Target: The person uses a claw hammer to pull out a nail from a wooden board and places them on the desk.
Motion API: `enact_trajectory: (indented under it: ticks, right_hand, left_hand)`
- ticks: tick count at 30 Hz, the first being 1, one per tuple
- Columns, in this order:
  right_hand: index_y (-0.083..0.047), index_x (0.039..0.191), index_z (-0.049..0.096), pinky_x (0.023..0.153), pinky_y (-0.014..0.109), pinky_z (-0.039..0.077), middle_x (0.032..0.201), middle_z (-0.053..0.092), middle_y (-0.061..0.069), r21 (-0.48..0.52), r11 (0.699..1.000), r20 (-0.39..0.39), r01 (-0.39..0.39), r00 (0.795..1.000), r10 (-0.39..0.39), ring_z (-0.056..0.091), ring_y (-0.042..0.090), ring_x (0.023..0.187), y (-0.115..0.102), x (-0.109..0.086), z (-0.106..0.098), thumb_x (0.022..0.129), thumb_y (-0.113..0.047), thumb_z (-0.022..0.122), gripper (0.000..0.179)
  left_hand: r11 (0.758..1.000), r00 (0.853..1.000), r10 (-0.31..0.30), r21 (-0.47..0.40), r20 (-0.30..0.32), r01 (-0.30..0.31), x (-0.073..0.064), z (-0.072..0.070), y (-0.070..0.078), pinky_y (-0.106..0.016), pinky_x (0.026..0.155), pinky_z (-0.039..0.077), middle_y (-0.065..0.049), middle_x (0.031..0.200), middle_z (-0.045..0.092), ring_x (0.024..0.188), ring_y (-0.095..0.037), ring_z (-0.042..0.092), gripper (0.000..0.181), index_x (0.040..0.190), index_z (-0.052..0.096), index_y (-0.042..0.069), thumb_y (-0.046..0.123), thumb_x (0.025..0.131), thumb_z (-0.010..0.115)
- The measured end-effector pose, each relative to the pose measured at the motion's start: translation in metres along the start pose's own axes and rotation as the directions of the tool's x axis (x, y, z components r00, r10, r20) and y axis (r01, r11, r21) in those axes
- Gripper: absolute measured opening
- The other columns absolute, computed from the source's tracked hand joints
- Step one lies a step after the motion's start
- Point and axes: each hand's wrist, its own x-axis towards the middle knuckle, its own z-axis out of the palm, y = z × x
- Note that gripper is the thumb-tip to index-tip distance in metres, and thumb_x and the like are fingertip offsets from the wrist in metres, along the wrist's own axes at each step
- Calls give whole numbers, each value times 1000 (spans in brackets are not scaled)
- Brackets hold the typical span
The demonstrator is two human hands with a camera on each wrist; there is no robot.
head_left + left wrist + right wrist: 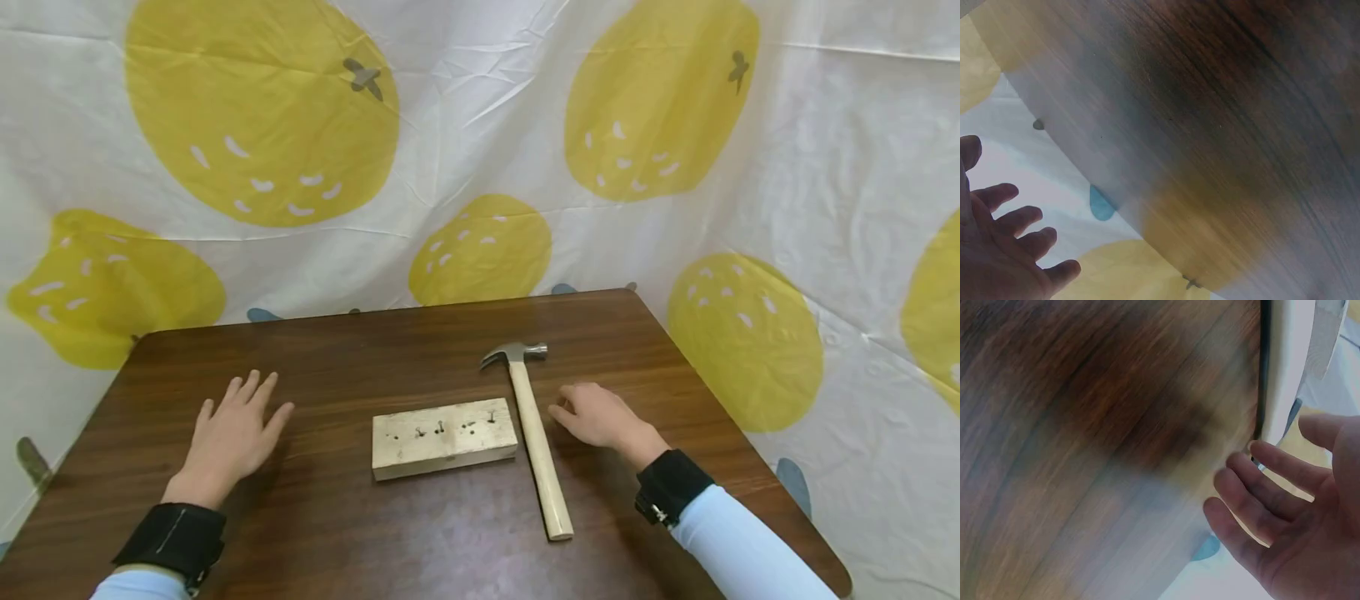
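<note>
A claw hammer (534, 433) with a pale wooden handle lies on the table, its metal head toward the back. Just left of it is a wooden block (442, 454) with several nails and holes in its top; some nails stand up or lean. My left hand (234, 437) is over the left part of the table, fingers spread and holding nothing. To the right of the hammer, my right hand (596, 417) has loosely bent fingers and nothing in its grasp. In the right wrist view, the hammer's handle (1288, 369) runs beyond the fingertips.
The dark brown wooden table (322, 367) has rounded corners. A white curtain (480, 108) with yellow fruit prints hangs along its back and right side. Black bands (673, 485) are strapped round both wrists.
</note>
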Motion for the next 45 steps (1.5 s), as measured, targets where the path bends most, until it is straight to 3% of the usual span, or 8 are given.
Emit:
enact_trajectory:
  ticks: [9,15,21,31,38,45]
  right_hand:
    - [-18,83,56,50,26,35,62,48,-6,29,999,150,-12,989,8,45,10,52,-17,-10,3,98,-49,55,35]
    - [-18,71,55,48,25,30,58,42,-7,-21,1000,205,-8,979,12,39,9,49,-23,-14,8,93,-64,52,51]
    - [-18,69,54,45,26,29,57,42,-7,-31,999,233,-23,972,29,38,9,47,-31,-17,10,85,-71,57,56]
    - [-18,67,52,45,26,32,58,43,-7,-64,997,230,-36,972,50,40,9,47,-39,-19,17,84,-69,61,54]
    - [-18,63,51,46,27,35,56,43,-6,-109,992,226,-66,970,89,42,10,48,-44,-20,15,89,-52,65,45]
    - [-14,74,51,48,28,37,62,48,-3,-102,987,178,-126,974,142,48,13,51,-40,-19,15,89,-46,65,37]
  left_hand:
    - [1000,1000,12,-6,25,-12,1,2,4,-68,100,12,-30,150,23,138,-51,18,72,151,30,-3,53,105,33]
    - [1000,999,13,-1,32,-13,2,4,6,-67,100,12,-30,150,24,137,-51,18,71,151,31,-2,51,105,35]
    - [1000,999,14,-7,29,-14,1,6,8,-67,100,12,-30,149,25,137,-51,20,70,151,32,-3,50,105,36]
    - [1000,999,7,-10,42,-7,-1,8,10,-67,101,11,-29,150,24,138,-50,19,69,151,31,-2,49,105,38]
    - [1000,999,11,-13,43,-10,-1,9,12,-67,100,12,-29,150,24,138,-50,19,67,151,32,-2,47,105,40]
    - [1000,999,12,-18,40,-11,-2,11,12,-68,100,13,-30,149,25,137,-50,20,65,150,35,-3,45,105,41]
